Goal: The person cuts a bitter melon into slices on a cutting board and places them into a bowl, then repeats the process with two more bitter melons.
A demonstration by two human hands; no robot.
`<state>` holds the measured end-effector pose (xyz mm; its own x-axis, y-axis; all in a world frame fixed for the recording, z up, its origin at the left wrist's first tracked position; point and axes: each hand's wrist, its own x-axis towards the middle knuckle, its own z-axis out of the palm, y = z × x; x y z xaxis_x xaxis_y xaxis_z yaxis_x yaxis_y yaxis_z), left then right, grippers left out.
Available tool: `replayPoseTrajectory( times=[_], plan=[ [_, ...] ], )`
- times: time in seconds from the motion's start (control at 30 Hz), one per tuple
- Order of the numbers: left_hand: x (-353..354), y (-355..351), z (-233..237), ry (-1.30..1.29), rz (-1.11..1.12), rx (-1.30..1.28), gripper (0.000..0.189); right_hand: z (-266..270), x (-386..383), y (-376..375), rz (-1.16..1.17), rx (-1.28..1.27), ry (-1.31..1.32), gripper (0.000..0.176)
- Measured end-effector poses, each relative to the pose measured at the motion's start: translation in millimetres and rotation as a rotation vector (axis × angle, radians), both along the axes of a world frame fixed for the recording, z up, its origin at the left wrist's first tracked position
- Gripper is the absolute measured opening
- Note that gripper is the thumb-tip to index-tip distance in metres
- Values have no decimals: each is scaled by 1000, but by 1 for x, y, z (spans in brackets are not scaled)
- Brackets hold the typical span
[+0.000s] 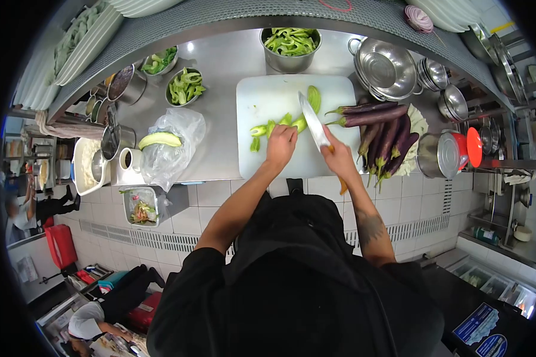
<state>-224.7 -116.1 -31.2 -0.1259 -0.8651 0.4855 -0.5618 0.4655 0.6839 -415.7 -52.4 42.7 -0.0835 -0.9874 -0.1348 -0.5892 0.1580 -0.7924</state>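
My right hand (335, 153) is closed round the handle of a large knife (311, 121), whose blade points away from me over the white cutting board (262, 95). My left hand (281, 141), fingers curled together, rests on the board against pieces of green vegetable (270, 128); exactly what its fingertips grip is hidden. A longer green vegetable (314, 100) lies by the blade's tip. Several purple eggplants (393, 138) lie at the board's right side, two of them reaching over its edge.
Behind the board stands a metal pot of cut greens (289, 59). A bowl of green pieces (185, 87) and a plastic bag (168, 156) are on the left, a colander (386, 68) on the right. A waste bin (142, 206) stands below the counter; two people are at lower left.
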Motion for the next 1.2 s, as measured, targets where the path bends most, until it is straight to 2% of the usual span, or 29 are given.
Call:
replayPoseTrajectory(
  times=[0.07,0.17,0.27,0.37,0.43,0.53,0.67,0.8,0.83,0.93,1.03,1.13,1.2],
  plan=[
    [-7,2,-3,-69,-16,51,9,-16,2,-33,-28,-45,-22,63],
    [-12,3,-1,-49,-12,35,3,-24,4,-53,-60,73,-18,63],
    [-10,4,-1,-80,-36,20,2,-32,6,-18,7,42,24,64],
    [-9,3,-1,-85,-13,21,6,-40,7,46,123,81,63,64],
    [-5,-2,-9,-95,13,12,6,-36,3,83,121,66,40,64],
    [4,-7,-4,-125,52,39,6,-18,-9,91,99,83,2,63],
    [-8,-10,3,-73,-32,52,8,0,-10,42,-28,46,46,63],
    [-24,-3,0,-103,-57,62,7,-19,-3,-27,-93,3,49,62],
    [-27,-2,-1,-93,-43,27,2,-26,-3,-37,-102,-26,61,63],
    [-30,-1,-3,-81,-28,14,6,-33,-3,-52,-89,-75,108,63],
    [-28,0,-3,-63,-26,32,6,-37,-3,-29,-59,-2,54,64],
    [-29,-5,-4,-36,-17,8,6,-51,-5,27,20,22,16,64],
    [-26,-6,-7,-37,-6,5,6,-33,-1,65,36,130,9,63]
  ],
)
